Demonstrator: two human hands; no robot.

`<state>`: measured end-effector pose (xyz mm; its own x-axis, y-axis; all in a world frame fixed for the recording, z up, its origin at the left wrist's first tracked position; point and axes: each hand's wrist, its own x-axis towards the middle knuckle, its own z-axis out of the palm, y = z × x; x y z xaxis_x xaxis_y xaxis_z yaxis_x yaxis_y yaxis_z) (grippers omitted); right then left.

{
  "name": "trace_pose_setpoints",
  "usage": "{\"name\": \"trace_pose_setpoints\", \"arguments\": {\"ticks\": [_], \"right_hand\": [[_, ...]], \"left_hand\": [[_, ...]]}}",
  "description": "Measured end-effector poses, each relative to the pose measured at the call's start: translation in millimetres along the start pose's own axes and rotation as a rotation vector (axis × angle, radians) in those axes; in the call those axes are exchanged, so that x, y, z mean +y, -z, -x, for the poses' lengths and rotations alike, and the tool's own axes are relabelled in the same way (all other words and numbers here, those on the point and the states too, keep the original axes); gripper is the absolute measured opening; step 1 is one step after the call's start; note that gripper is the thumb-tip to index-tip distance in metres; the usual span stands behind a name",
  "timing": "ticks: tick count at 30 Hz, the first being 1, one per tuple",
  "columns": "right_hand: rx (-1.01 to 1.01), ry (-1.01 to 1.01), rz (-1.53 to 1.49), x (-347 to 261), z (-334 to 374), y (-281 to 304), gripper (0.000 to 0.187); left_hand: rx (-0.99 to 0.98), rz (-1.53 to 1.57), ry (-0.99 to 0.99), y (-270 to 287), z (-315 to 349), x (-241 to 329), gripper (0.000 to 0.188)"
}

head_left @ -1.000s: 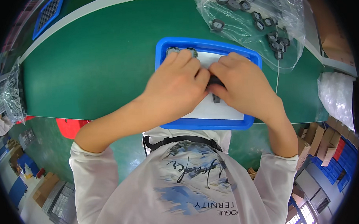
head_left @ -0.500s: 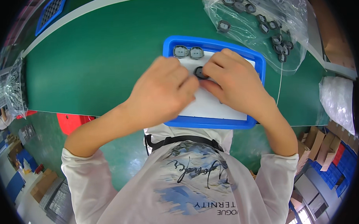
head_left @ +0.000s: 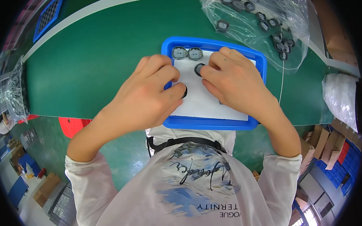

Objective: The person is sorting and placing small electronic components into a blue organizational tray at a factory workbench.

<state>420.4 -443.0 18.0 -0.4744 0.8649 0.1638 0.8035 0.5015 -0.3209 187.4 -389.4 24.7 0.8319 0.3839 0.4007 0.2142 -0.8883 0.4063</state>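
Note:
A blue tray lined with a white sheet lies under both hands. Over its left part, my left hand is closed, pinching a small black curved part mostly covered by the fingers. To the right, my right hand holds a dark round part, tilted on edge, between thumb and fingers. The two parts are apart. Two grey round plastic parts, a left one and a right one, lie side by side in the tray's far left corner. A small dark bit shows beneath my right palm.
A clear plastic bag with several dark round parts lies at the far right of the green table. A white cord runs down beside the tray. A red bin sits below the near edge at left; bubble wrap hangs at right.
My left hand has moved left, away from my right hand, with the black curved part now visible in its fingers. My right hand has stayed nearly in place; its round part has tilted.

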Motion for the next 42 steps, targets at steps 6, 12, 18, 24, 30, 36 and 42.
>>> {"name": "trace_pose_setpoints", "arguments": {"ticks": [6, 12, 18, 24, 30, 36, 42], "right_hand": [[-0.003, 0.037, 0.000, 5, 1, -5, 0.014], [0.019, 0.021, -0.056, 2, 4, -4, 0.016], [0.074, 0.027, -0.018, -1, -3, -13, 0.014], [0.120, -0.017, -0.041, -3, -8, -16, 0.012], [0.098, 0.018, -0.136, 9, -7, -12, 0.017], [0.047, -0.032, -0.266, 27, 20, 43, 0.036], [-0.194, -0.086, -0.124, 0, 47, 36, 0.038]], "left_hand": [[-0.104, -0.096, -0.001, -13, 6, -4, 0.026], [-0.059, -0.035, 0.129, -5, 1, -5, 0.027], [-0.050, -0.123, 0.089, -12, 1, -13, 0.025], [-0.017, -0.160, 0.117, -15, -4, -21, 0.023], [-0.001, -0.166, 0.114, -13, -7, -20, 0.025], [0.002, 0.083, 0.029, -17, -18, 9, 0.025], [-0.096, 0.106, 0.102, -58, -24, 42, 0.019]]}}
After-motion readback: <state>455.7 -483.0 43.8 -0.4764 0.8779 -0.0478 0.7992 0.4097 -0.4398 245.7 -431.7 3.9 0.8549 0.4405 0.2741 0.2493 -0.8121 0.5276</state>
